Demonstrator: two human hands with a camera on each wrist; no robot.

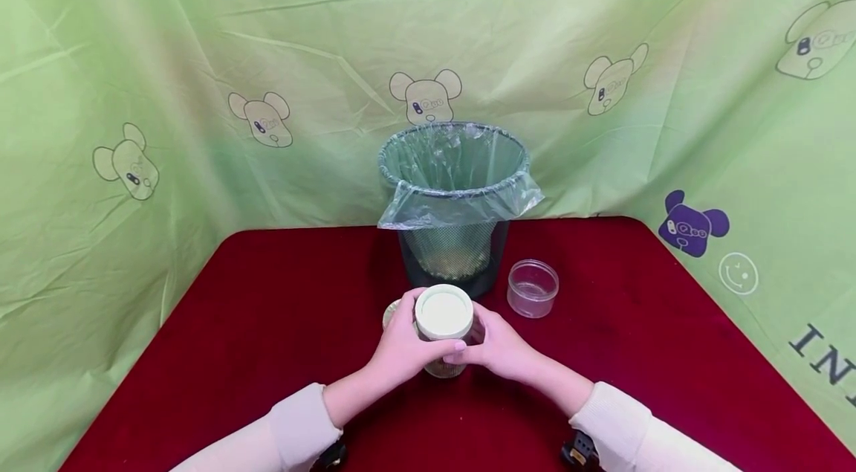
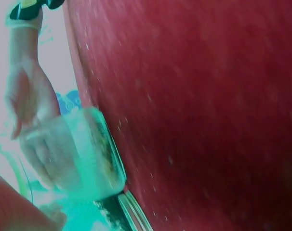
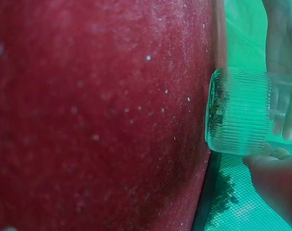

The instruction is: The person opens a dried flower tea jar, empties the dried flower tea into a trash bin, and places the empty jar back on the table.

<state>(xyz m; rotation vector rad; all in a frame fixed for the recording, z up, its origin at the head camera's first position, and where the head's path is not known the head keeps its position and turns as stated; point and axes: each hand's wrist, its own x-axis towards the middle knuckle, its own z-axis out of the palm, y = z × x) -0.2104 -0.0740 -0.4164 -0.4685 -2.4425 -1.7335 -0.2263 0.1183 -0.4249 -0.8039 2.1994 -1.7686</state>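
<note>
We curl our left hand [image 1: 398,342] and right hand [image 1: 500,342] round opposite sides of a clear, ribbed cylindrical jar [image 3: 240,110] with a white lid [image 1: 444,312], probably to steady it upright, on or just above the red cloth surface [image 1: 287,316], before the dark mesh bin [image 1: 461,240].

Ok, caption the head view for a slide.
Left hand and right hand grip a lidded jar before a lined mesh bin and clear tub.
</note>
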